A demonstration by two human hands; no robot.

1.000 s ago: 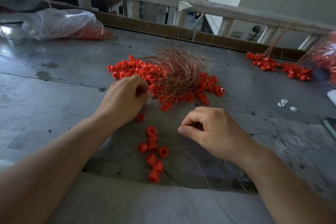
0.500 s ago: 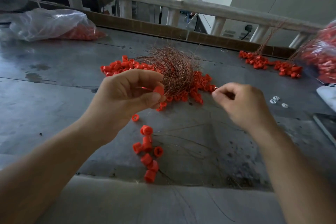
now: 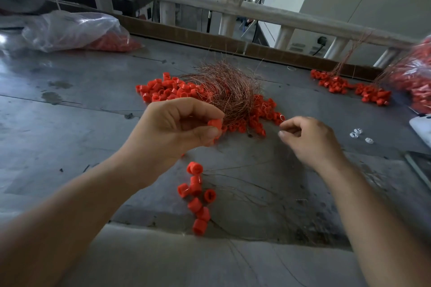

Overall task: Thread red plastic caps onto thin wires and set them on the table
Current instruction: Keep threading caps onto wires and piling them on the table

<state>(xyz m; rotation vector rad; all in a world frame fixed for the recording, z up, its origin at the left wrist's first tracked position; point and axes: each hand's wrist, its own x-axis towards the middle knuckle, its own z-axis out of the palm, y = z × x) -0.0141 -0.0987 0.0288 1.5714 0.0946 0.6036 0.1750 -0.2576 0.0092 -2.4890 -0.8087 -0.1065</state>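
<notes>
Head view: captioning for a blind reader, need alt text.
A left hand pinches a red cap, right hand apparently pinches a thin wire, above a grey table with a pile of red caps and tangled copper wires.

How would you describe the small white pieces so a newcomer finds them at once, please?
Start at the grey table and look just right of the right hand. The small white pieces lie there loosely grouped, pale where the caps are red.
</notes>
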